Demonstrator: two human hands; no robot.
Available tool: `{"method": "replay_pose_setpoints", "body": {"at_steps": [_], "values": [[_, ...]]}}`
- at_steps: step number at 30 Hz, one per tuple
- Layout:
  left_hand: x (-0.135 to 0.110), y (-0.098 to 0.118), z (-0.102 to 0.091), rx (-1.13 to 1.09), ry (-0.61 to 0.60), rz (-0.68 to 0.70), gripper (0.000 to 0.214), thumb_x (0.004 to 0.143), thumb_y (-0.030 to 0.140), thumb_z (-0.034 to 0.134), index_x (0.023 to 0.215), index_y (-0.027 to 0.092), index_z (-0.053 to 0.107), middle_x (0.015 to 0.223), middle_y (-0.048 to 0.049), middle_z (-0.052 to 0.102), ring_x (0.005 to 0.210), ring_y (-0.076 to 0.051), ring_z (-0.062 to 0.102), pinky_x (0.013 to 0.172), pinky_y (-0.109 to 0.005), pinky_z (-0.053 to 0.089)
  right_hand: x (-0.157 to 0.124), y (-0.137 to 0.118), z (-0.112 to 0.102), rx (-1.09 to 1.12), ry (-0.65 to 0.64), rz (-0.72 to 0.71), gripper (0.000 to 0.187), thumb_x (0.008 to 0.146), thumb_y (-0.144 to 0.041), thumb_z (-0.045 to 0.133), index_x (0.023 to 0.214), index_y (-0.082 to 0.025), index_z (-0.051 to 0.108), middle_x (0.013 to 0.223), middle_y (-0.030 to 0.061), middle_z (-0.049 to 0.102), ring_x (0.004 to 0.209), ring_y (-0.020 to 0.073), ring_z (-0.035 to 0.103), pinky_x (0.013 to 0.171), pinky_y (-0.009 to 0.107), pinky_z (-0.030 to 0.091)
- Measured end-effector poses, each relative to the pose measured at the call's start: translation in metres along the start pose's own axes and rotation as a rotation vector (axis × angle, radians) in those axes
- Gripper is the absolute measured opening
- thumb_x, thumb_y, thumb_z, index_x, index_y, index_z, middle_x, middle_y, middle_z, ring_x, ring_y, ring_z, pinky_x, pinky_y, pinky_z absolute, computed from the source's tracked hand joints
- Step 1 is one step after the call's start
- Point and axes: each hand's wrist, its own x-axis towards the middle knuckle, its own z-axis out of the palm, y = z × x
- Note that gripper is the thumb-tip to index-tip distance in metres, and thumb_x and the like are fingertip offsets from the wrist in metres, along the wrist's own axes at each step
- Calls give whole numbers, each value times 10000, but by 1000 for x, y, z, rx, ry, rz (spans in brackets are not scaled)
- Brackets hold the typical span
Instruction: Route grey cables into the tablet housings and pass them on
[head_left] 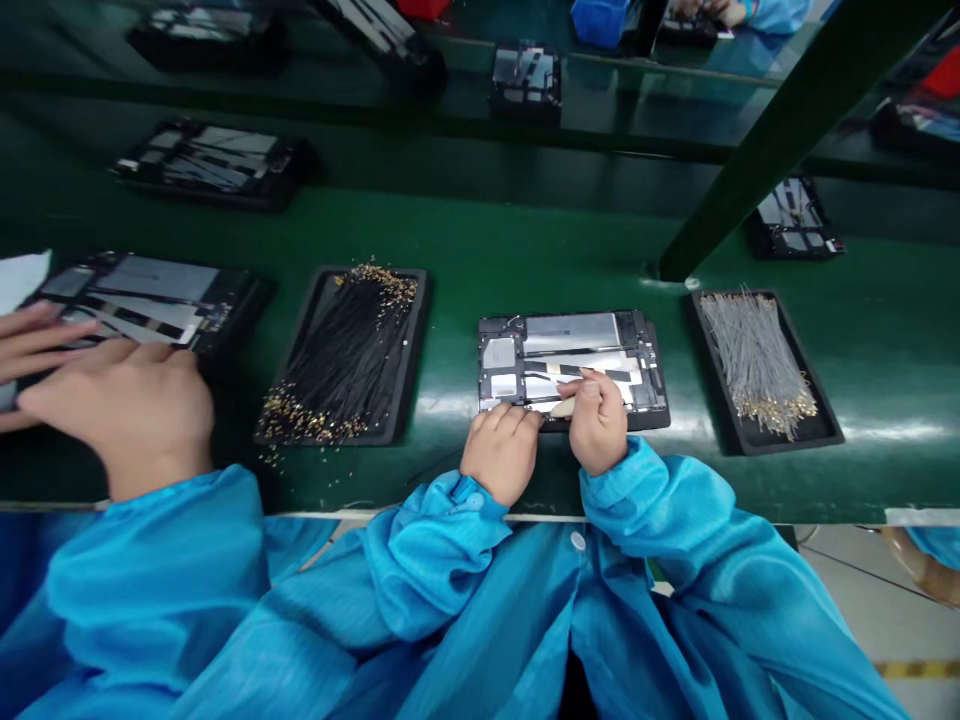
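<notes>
Right hand (598, 425) pinches pale tool (564, 408), left hand (501, 452) curls over device (574, 328); flanking trays (415, 352) hold black cables (345, 350) and grey cables (757, 350).

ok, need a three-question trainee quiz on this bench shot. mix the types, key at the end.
1. True or false: the tray of black cables lies to the left of the opened device that the wearer's hands are on.

2. Multiple choice: what is the wearer's right hand holding?
A) a blue bin
B) a pale tool
C) a sheet of paper

3. Short answer: what color are the thin cables in the second tray, to the right of the device?

Key:
1. True
2. B
3. Gray
</notes>
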Motion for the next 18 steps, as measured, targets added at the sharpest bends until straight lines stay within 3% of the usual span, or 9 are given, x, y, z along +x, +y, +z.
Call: {"method": "replay_pose_setpoints", "body": {"at_steps": [11, 18], "values": [[-1, -2, -1, -33, 15, -11, 216, 826, 189, 414, 849, 165, 628, 799, -71, 639, 818, -218, 543, 708, -337, 384, 3, -4, -4, -125, -94, 12, 217, 870, -336, 337, 903, -214, 513, 722, -1, 649, 741, 144, 615, 725, 290, 467], [0, -3, 0, -172, -50, -68, 234, 773, 135, 430, 893, 120, 631, 882, -135, 637, 913, -260, 538, 776, -386, 402, 22, -30, 1, -443, -658, -222, 289, 842, -349, 356, 762, -191, 584, 724, 61, 643, 723, 188, 594, 723, 297, 422]]}}
